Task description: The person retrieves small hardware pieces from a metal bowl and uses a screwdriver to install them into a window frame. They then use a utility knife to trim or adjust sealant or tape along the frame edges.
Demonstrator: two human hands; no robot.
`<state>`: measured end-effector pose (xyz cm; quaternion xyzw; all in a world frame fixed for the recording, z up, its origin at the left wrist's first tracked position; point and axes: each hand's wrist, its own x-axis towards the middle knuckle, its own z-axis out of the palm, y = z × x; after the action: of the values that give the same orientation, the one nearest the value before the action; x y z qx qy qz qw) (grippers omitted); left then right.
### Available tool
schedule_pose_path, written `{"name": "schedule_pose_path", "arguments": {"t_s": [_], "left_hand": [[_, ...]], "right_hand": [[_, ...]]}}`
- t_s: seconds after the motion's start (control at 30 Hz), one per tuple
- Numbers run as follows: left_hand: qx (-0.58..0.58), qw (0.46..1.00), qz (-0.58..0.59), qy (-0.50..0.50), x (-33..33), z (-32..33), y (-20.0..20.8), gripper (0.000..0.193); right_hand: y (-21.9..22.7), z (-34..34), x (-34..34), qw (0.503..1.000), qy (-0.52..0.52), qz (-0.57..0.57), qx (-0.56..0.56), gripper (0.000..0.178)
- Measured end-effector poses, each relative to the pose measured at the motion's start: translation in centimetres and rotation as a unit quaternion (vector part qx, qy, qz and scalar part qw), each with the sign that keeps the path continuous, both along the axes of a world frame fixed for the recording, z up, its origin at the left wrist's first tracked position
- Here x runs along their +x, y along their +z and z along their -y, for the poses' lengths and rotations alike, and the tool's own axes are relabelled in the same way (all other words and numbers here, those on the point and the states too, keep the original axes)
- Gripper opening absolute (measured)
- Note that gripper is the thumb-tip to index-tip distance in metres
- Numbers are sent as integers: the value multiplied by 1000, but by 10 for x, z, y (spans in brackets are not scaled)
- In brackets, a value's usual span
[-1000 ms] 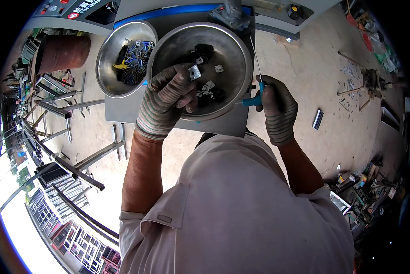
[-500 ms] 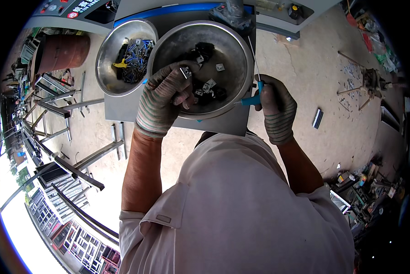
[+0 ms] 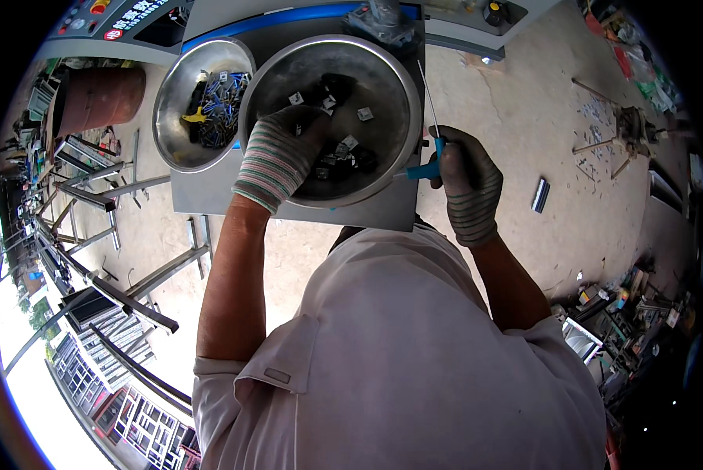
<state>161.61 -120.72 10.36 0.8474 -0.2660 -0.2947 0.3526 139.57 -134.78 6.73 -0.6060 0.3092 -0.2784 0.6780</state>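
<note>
My left hand (image 3: pixel 279 153), in a striped work glove with dark fingers, reaches into the large steel bowl (image 3: pixel 404 88). Its fingertips are hidden behind the back of the hand and the dark glove, so I cannot make out what they hold. Small square metal pieces (image 3: pixel 365 114) and black parts (image 3: pixel 359 160) lie around it in the bowl. Outside the bowl's right rim, my right hand (image 3: pixel 473 176), gloved too, is closed around the blue handle of a T-handle hex key (image 3: pixel 424 171). The tool's long thin shaft points up and away.
A smaller steel bowl (image 3: pixel 163 129) on the left holds blue and silver screw-like parts and a yellow piece (image 3: pixel 195 115). Both bowls stand on a grey table (image 3: pixel 210 194). Behind is a plastic-covered object (image 3: pixel 379 30). Metal frames, a rusty drum (image 3: pixel 101 98) and a short metal profile (image 3: pixel 541 195) are around.
My left hand has turned over and gone down into the large bowl; the small metal piece it held up no longer shows in its fingers. My right hand keeps the hex key.
</note>
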Motion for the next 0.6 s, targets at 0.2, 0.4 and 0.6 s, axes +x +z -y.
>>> {"name": "schedule_pose_path", "arguments": {"t_s": [0.2, 0.4, 0.6], "left_hand": [[181, 957, 148, -170, -5, 11, -13, 32], [225, 932, 190, -211, -10, 14, -8, 30], [217, 922, 213, -240, -13, 21, -11, 27]], "right_hand": [[-5, 2, -3, 1000, -6, 3, -17, 41], [-5, 5, -5, 1000, 6, 17, -2, 36], [-7, 5, -4, 1000, -9, 5, -13, 39]]}}
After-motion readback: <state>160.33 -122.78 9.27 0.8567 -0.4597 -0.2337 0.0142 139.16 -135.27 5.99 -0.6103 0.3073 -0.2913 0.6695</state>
